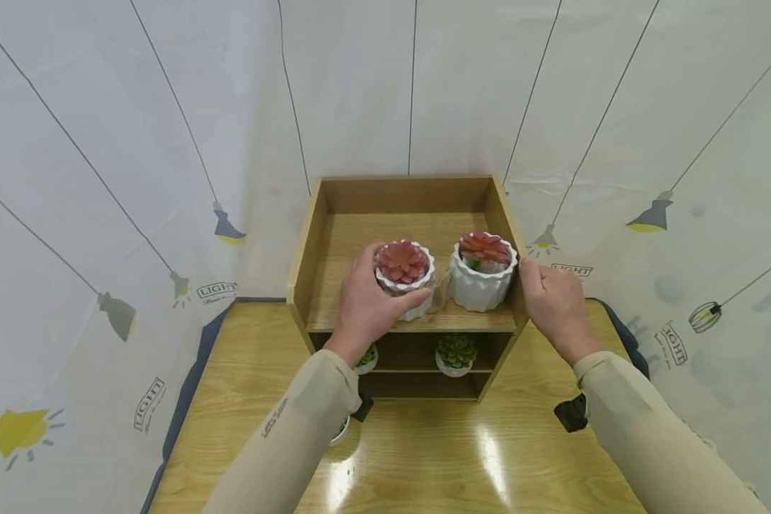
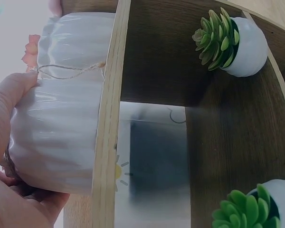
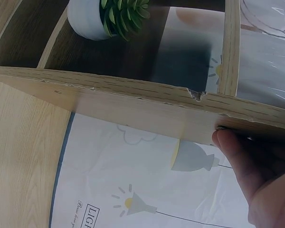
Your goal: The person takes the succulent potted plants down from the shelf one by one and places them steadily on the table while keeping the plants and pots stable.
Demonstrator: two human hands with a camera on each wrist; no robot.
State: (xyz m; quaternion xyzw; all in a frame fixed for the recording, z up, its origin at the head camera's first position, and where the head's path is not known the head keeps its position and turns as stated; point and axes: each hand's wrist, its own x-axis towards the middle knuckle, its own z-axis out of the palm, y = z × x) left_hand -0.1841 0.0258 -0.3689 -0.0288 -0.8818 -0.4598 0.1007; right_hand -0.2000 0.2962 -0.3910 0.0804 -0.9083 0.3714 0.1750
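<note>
On the top shelf of a small wooden shelf unit (image 1: 385, 227), my left hand (image 1: 368, 303) grips a white fluted pot (image 1: 419, 308) with a red succulent (image 1: 401, 262). In the left wrist view, thumb and fingers lie around that pot (image 2: 57, 137). To its right stands a second white pot (image 1: 478, 291), also with a red succulent (image 1: 483, 247); twine (image 1: 441, 291) shows between the two. My right hand (image 1: 555, 303) is at the unit's right side panel. Its fingertips (image 3: 222, 137) touch the panel's outer face in the right wrist view; the other fingers are partly hidden.
Below, a green succulent in a white pot (image 1: 455, 357) stands at right, and another green plant (image 1: 366, 357) is partly behind my left wrist. A further white pot (image 1: 339, 434) is mostly hidden by my left sleeve. The unit stands on a wooden table (image 1: 424, 457) against printed sheeting (image 1: 360, 86).
</note>
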